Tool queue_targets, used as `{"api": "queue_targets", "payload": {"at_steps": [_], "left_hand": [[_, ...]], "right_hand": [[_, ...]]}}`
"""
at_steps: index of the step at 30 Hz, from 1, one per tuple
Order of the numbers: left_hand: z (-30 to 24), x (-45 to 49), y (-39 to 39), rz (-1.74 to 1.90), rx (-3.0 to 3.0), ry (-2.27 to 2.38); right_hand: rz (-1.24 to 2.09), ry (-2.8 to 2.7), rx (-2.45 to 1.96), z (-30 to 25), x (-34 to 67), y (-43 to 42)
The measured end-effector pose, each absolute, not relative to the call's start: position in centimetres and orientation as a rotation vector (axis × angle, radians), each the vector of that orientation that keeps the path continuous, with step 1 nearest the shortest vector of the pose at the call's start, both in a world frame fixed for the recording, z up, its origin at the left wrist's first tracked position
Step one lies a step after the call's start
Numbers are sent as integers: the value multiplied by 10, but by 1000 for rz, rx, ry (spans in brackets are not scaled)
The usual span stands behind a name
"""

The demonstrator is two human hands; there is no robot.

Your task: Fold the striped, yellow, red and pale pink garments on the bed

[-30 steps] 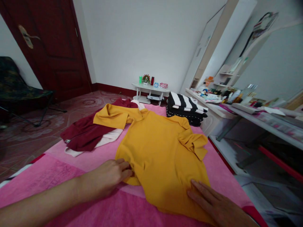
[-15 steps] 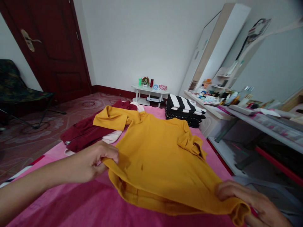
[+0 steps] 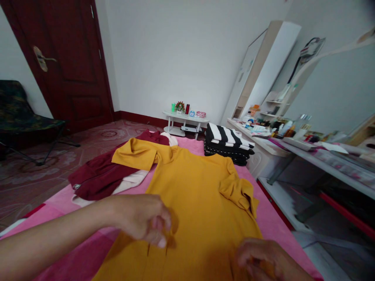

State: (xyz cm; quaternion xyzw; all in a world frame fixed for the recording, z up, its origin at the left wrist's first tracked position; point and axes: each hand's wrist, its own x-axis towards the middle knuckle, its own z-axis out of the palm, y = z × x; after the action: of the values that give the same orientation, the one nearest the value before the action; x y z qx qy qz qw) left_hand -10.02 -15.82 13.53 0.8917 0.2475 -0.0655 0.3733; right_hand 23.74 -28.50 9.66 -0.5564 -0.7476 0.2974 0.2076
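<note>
A mustard-yellow long-sleeved top (image 3: 190, 183) lies spread on the pink bed cover (image 3: 58, 203), its sleeves folded in at the shoulders. My left hand (image 3: 143, 222) is curled over the top's lower left part, fingers pinched on the fabric. At the bottom edge my right hand (image 3: 263, 259) is closed on the hem at the lower right. The hem end of the top is pulled toward me.
A dark red garment (image 3: 102, 171) over a white one lies left of the top. A stack of folded black-and-white clothes (image 3: 227, 142) sits at the far right of the bed. Beyond stand a small white table (image 3: 186, 119), a cluttered desk (image 3: 293, 144), a chair (image 3: 23, 117) and a door (image 3: 64, 58).
Both hands gripped the top's lower corners, lifted the hem off the bed and drew it toward me. The hands have come closer together and lower in view.
</note>
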Motion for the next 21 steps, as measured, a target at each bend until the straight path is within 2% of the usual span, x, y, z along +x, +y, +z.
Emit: {"api": "queue_targets", "payload": {"at_steps": [5, 8, 15, 21], "left_hand": [[87, -11, -86, 322, 2612, 712], [50, 24, -47, 469, 2581, 968], [-2, 35, -13, 433, 2503, 1483], [-2, 35, -12, 427, 2477, 1507]], "right_hand": [[869, -1970, -1353, 82, 183, -217], [821, -1874, -1354, 60, 166, -176], [398, -1954, -1466, 28, 169, -79], [111, -2099, -2004, 10, 210, 0]]}}
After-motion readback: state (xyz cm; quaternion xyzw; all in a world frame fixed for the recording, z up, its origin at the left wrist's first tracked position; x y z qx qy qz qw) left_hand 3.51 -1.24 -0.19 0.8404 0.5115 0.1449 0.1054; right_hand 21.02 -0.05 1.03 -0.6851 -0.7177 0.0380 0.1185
